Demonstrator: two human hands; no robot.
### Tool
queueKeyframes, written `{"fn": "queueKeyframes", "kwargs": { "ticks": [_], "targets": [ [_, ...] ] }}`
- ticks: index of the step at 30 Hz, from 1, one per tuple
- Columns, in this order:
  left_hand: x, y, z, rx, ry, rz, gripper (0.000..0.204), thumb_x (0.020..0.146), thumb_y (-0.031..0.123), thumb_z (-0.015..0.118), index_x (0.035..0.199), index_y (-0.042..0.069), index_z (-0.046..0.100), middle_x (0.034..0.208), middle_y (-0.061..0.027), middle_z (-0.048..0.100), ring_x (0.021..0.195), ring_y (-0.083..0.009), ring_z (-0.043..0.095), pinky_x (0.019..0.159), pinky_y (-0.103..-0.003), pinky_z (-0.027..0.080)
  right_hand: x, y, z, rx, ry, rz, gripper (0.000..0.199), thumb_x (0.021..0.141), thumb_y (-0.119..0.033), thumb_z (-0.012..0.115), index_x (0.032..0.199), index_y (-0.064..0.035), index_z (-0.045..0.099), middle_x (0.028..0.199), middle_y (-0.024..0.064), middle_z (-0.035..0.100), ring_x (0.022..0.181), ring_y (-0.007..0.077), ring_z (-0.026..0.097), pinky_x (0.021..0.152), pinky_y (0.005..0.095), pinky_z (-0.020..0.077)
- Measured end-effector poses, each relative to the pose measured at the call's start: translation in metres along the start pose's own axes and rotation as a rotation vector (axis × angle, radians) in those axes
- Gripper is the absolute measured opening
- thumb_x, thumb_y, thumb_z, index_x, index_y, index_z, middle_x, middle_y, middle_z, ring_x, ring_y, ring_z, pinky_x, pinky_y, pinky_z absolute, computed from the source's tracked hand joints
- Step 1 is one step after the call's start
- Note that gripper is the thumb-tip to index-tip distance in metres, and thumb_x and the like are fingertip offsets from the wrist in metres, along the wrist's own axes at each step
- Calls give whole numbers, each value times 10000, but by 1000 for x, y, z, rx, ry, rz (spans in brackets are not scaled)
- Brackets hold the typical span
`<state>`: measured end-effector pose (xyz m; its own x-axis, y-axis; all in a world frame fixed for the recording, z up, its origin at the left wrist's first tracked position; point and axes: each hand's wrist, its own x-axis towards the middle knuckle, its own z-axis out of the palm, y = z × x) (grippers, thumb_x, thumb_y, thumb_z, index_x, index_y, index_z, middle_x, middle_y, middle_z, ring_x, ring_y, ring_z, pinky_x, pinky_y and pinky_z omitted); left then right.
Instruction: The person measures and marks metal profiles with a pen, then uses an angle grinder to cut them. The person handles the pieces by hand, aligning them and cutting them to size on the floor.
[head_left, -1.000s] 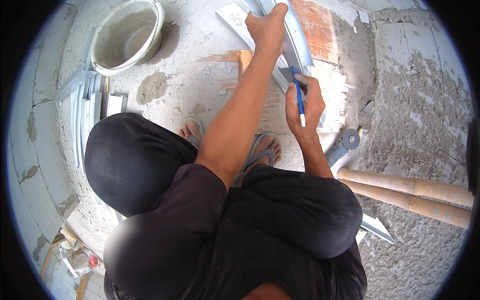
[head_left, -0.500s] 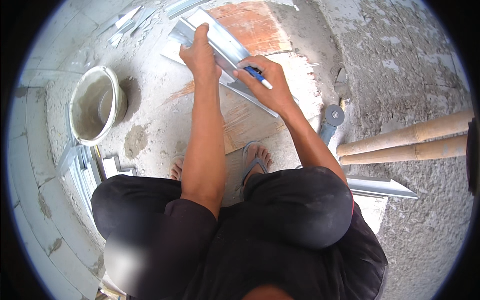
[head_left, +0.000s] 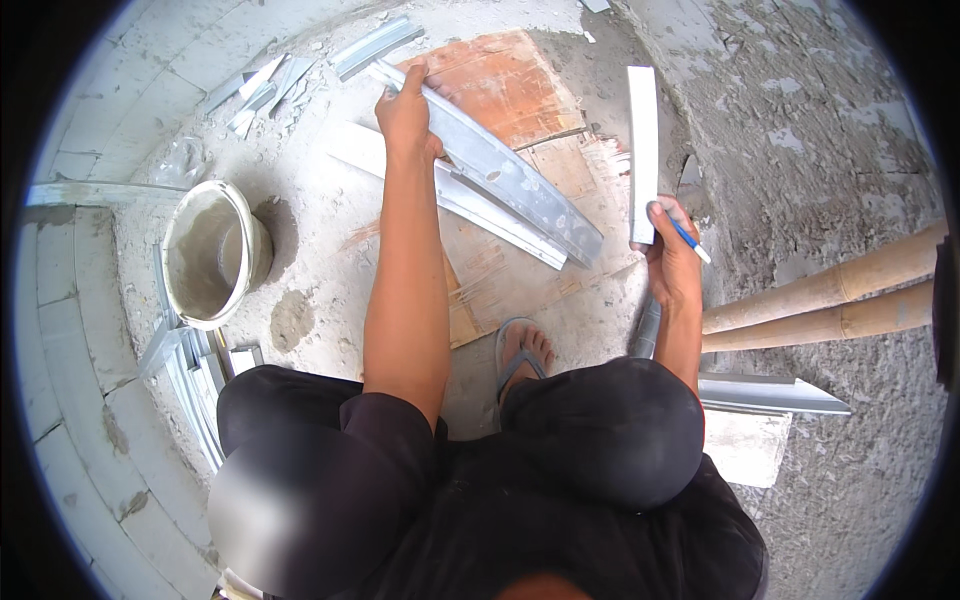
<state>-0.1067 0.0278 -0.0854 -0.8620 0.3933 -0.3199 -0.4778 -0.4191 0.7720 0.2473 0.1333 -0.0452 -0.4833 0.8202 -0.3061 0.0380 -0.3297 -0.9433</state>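
My left hand (head_left: 405, 118) is closed around the far end of a grey metal channel (head_left: 510, 180), which slants down to the right. Under it, on the boards, lies a second metal channel (head_left: 500, 222), partly covered. Off to the right, my right hand (head_left: 675, 250) grips the near end of a short, straight white strip (head_left: 643, 150) that points away from me. A blue marker (head_left: 688, 238) with a white end sticks out between the thumb and fingers of that same hand. The two hands are well apart.
A dirty white bucket (head_left: 215, 255) stands at left, near a stack of metal profiles (head_left: 192, 385). Metal offcuts (head_left: 262, 95) lie at the far left. Reddish plywood (head_left: 500, 80) is on the floor. At right are bamboo poles (head_left: 830, 265) and a partly hidden angle grinder (head_left: 646, 328).
My right hand has left the metal channel and moved right, now with the white strip in it besides the marker. The channel in my left hand has turned over, showing its flat side.
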Motion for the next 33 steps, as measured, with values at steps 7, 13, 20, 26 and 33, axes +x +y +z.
{"fn": "queueKeyframes", "kwargs": {
  "ticks": [7,13,20,26,33],
  "targets": [
    [157,3,45,-22,-152,-16,546,1022,305,704,1334,-107,526,1235,-279,649,1087,-392,702,854,-574,621,-39,33,-71,99,237,-47,150,1017,-216,721,1103,-96,698,909,-13,699,765,97,641,624,281,522],
    [239,13,17,520,142,27,834,942,483,759,1441,-118,467,1407,-305,581,1244,-468,617,899,-647,544,-43,60,-73,107,213,9,116,1026,-179,699,1097,-87,697,975,19,695,822,129,635,679,329,508],
    [72,-25,-77,765,928,292,639,897,345,767,1341,-61,552,1345,-294,596,1240,-405,613,1063,-510,499,-22,80,-30,132,113,47,106,1034,-207,695,1084,-113,691,963,-5,699,835,113,647,678,309,511],
    [-16,-78,-150,443,759,-110,548,934,338,785,1138,-141,612,1097,-287,699,974,-396,694,908,-453,558,-22,73,5,149,44,111,134,1034,-241,696,1097,-123,684,961,-24,693,846,107,647,680,305,507],
    [37,-88,-170,535,608,-47,444,879,275,853,965,-134,705,940,-223,766,825,-360,726,790,-427,562,-41,58,30,170,-147,145,129,1034,-261,695,1087,-145,676,961,-49,682,845,101,644,671,314,510]
  ]
}}
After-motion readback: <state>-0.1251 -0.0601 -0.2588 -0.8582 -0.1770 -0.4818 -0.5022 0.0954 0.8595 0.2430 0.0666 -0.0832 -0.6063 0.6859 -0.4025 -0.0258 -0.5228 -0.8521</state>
